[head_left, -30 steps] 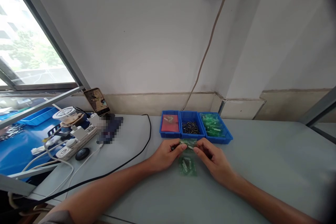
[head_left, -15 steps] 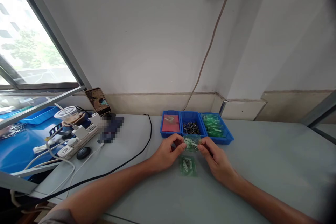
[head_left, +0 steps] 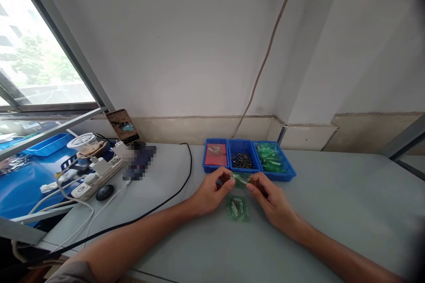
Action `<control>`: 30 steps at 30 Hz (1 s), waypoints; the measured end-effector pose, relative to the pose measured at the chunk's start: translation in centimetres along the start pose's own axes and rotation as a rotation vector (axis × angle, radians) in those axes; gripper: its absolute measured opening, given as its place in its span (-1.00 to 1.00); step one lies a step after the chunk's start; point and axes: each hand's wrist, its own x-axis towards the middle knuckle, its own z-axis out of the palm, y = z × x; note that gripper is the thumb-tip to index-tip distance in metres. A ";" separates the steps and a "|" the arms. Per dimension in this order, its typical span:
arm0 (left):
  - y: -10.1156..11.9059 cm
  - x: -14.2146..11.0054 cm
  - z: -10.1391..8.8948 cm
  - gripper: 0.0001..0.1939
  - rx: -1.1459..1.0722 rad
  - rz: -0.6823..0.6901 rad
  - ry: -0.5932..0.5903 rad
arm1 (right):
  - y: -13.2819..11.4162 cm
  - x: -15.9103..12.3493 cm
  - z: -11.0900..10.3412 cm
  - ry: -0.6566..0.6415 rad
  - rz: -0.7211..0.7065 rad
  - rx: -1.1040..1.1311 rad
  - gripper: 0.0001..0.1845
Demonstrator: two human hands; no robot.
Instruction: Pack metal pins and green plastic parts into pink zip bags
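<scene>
Between my two hands is a small green-tinted plastic bag (head_left: 241,180) with pale pieces inside. My left hand (head_left: 212,190) pinches its left side between thumb and fingers. On the other side, my right hand (head_left: 270,196) pinches the right edge the same way. Just below, flat on the table, lies a second green bag (head_left: 238,209) holding white plugs and metal screws. Behind the hands stand three blue bins: one with a red sheet and a few pale pieces (head_left: 215,154), one of dark metal screws (head_left: 241,160), one of green bags (head_left: 270,157).
A black cable (head_left: 159,207) crosses the grey table (head_left: 338,212) on the left. Farther left are a power strip (head_left: 96,181) with plugs, a black mouse-like object (head_left: 105,192) and a propped phone (head_left: 122,126). The wall (head_left: 199,53) rises behind the bins.
The held bag has been tilted and looks narrower, its contents less plain to see. Both hands keep their pinch in nearly the same place. The bag on the table lies still.
</scene>
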 end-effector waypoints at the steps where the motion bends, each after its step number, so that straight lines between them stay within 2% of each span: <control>1: 0.0 0.0 0.0 -0.58 0.001 -0.002 0.001 | -0.1 0.0 0.0 -0.002 0.001 0.000 -0.67; 8: 0.0 -0.1 0.0 -0.56 -0.002 0.002 -0.004 | -0.5 0.0 0.1 0.023 -0.006 0.015 -0.72; 15: 0.0 0.0 0.0 -0.58 -0.010 -0.002 -0.028 | -0.3 -0.1 0.0 0.032 -0.006 0.021 -0.66; 30: 0.0 0.2 0.0 -0.52 -0.074 -0.017 -0.045 | -0.7 -0.1 0.0 0.033 -0.020 -0.025 -0.66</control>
